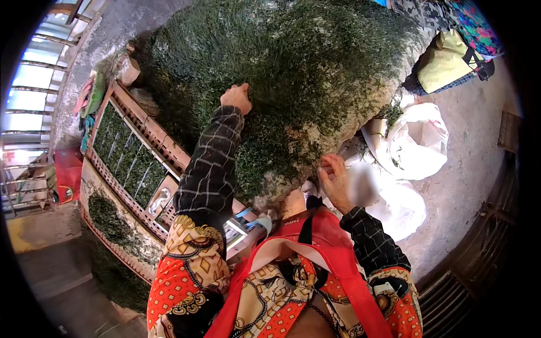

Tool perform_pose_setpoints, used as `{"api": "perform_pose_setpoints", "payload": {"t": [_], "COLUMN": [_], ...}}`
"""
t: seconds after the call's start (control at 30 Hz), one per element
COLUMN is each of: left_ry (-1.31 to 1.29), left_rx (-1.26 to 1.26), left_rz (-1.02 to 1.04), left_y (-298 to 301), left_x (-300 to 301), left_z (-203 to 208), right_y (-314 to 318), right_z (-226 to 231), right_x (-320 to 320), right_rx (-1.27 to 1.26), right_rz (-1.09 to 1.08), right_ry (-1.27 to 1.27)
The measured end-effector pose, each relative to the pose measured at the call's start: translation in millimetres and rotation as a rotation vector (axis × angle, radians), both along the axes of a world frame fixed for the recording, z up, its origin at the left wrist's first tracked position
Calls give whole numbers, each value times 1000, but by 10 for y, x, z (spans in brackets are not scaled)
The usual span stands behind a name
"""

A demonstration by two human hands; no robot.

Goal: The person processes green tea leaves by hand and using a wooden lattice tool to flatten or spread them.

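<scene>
A broad heap of dark green leafy plant material spreads out before me. My left hand reaches far into it, its fingers curled down at the surface. Whatever those fingers hold, if anything, is hidden. At the heap's near right edge is my right hand, fingers bent and drawn together above the pale rim of the heap. Nothing can be made out between them. Black checked sleeves cover both forearms, and a red apron hangs at my front.
Left of my arm lies a long slatted frame with green material between its bars. White sacks stand at the right, some greens on one. A yellow bag rests at the far right. A barred window is far left.
</scene>
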State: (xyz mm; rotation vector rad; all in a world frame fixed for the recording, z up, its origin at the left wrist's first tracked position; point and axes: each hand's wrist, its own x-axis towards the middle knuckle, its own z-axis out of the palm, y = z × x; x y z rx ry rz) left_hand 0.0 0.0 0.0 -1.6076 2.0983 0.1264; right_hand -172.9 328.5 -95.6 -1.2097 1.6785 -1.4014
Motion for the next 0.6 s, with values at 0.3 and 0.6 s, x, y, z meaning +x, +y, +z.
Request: {"api": "perform_pose_setpoints", "payload": {"t": [0.3,0.6], "left_ry": [958,1037], "left_rx": [-201,-421], "left_rz": [-92,-318], "left_y": [561,523], "left_x": [356,505], "left_z": [620,2037], "right_y": [-421,-816], "right_z": [559,856], "right_x": [-684,-412], "right_rx": [-137,-166], "right_rz": [55,173], "right_ry": [77,-128]}}
